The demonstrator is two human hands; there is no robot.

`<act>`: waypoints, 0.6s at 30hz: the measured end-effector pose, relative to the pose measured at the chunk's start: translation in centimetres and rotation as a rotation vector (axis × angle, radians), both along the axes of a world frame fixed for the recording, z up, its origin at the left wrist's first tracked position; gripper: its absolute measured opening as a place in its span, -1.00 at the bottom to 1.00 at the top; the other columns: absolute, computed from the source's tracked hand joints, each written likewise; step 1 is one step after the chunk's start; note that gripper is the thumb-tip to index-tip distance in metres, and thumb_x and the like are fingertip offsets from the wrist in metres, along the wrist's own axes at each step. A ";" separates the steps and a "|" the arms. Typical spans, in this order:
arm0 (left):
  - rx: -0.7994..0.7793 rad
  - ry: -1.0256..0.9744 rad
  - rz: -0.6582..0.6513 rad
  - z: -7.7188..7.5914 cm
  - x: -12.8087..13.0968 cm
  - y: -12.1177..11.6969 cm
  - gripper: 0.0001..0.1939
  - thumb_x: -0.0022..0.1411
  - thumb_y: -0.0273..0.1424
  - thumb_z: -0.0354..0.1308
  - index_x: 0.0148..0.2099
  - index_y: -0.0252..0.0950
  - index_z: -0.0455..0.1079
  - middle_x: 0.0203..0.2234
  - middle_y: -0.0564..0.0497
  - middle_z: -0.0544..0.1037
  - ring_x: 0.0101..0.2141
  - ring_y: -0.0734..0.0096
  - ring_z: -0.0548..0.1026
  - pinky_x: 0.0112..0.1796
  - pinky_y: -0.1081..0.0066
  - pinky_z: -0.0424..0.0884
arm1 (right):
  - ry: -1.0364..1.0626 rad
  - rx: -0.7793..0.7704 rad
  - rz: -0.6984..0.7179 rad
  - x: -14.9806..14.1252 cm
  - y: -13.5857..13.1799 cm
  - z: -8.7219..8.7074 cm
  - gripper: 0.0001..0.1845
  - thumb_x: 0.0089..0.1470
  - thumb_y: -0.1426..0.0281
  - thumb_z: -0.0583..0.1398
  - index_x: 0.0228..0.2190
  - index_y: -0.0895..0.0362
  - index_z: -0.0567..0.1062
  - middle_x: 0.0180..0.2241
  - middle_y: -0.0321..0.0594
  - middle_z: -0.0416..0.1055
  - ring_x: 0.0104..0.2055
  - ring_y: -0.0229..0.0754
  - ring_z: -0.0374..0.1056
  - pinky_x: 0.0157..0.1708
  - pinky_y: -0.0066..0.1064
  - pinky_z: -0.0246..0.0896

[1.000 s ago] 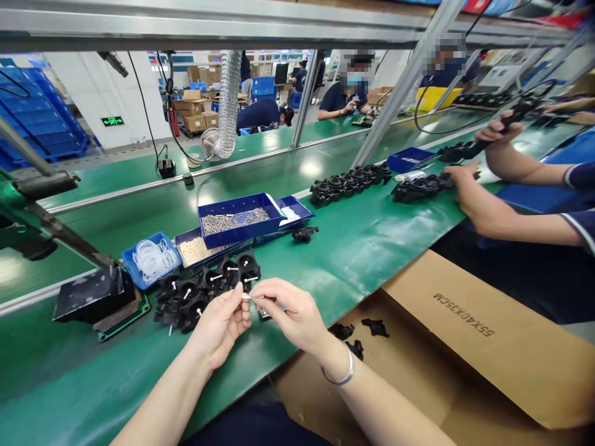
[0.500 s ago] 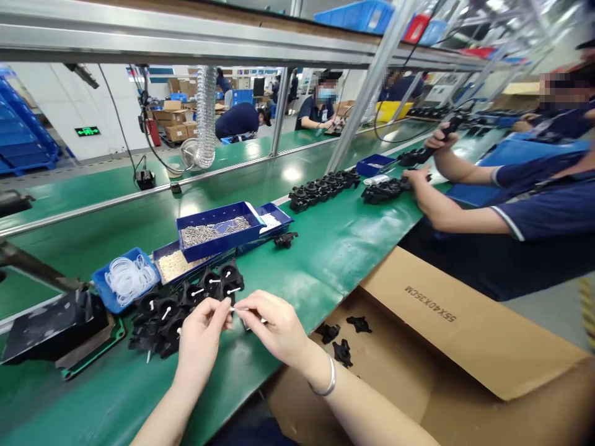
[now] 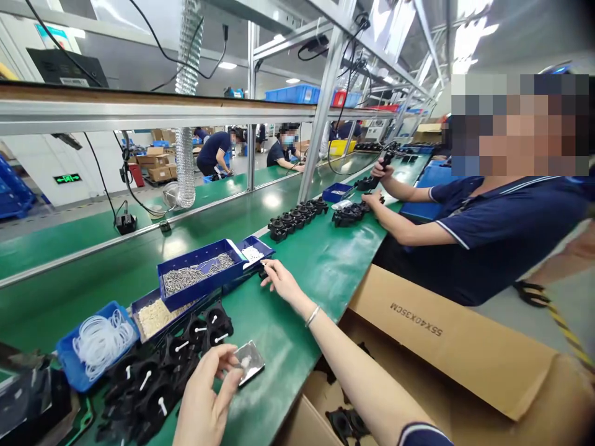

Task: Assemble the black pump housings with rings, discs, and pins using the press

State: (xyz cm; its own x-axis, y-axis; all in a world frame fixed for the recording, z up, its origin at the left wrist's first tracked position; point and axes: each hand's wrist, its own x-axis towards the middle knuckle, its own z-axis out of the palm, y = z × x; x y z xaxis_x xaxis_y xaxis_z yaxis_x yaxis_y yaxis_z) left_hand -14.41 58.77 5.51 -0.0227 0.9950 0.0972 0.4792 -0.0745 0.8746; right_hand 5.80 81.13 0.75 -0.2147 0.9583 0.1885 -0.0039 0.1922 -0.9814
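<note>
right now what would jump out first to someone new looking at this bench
The right hand stretches out over the green belt to a small black part beside the blue trays. Nearer, the left hand pinches a small white pin above a cluster of black housings. At right, a co-worker works on similar black parts.

My right hand [image 3: 279,280] left the left hand [image 3: 204,396] and reached out to a black part [image 3: 263,272] beside the blue tray [image 3: 204,275]; I looked up.
</note>
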 end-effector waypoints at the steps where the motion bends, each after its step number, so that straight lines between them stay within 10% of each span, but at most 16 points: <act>1: -0.026 -0.031 -0.014 0.0 0.0 -0.1 -0.57 0.33 0.02 0.04 -0.03 -0.19 0.46 -0.24 -0.08 0.59 -0.24 0.20 0.56 -0.16 0.27 0.46 | -0.016 -0.011 -0.014 0.3 1.2 -0.5 -0.59 0.15 -0.01 0.17 -0.32 0.09 0.32 -0.18 -0.20 0.43 -0.51 -0.33 0.40 -0.69 -0.54 0.13; 6: -0.160 -0.279 -0.035 -0.6 -0.5 0.2 -0.49 0.33 0.08 0.02 -0.03 -0.23 0.46 -0.28 -0.09 0.59 -0.25 0.20 0.58 -0.19 0.30 0.47 | -0.024 -0.005 -0.021 0.5 0.6 -1.7 -0.51 0.14 -0.09 0.16 -0.37 0.11 0.31 -0.43 -0.32 0.37 -0.52 -0.29 0.38 -0.56 -0.46 0.30; 13: -0.351 -1.019 0.103 -1.2 1.2 0.4 -0.35 0.12 0.01 0.35 0.14 -0.24 0.43 0.10 -0.20 0.54 0.04 0.05 0.54 0.05 0.18 0.47 | 0.311 -0.107 0.297 -0.9 -12.1 1.7 -0.61 0.35 0.04 0.04 -0.18 0.12 0.36 -0.34 -0.22 0.44 -0.35 -0.21 0.48 -0.26 -0.29 0.45; 18: -0.466 -1.274 0.207 0.5 2.6 0.0 -0.44 0.17 -0.15 0.35 0.19 -0.17 0.42 -0.03 -0.13 0.61 -0.28 0.27 0.62 -0.45 0.46 0.47 | 0.479 -0.161 0.548 -3.6 -18.7 2.5 -0.67 0.34 0.12 0.12 -0.18 0.15 0.40 -0.18 -0.14 0.44 -0.33 -0.25 0.51 -0.33 -0.38 0.45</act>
State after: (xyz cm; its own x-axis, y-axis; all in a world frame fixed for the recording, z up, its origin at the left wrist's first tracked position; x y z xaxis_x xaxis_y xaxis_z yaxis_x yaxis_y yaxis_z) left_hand -11.79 58.81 6.05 0.0057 0.8969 -0.4423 -0.7007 0.3191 0.6381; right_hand 2.15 62.43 3.26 -0.5994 0.7611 0.2480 -0.4924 -0.1063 -0.8638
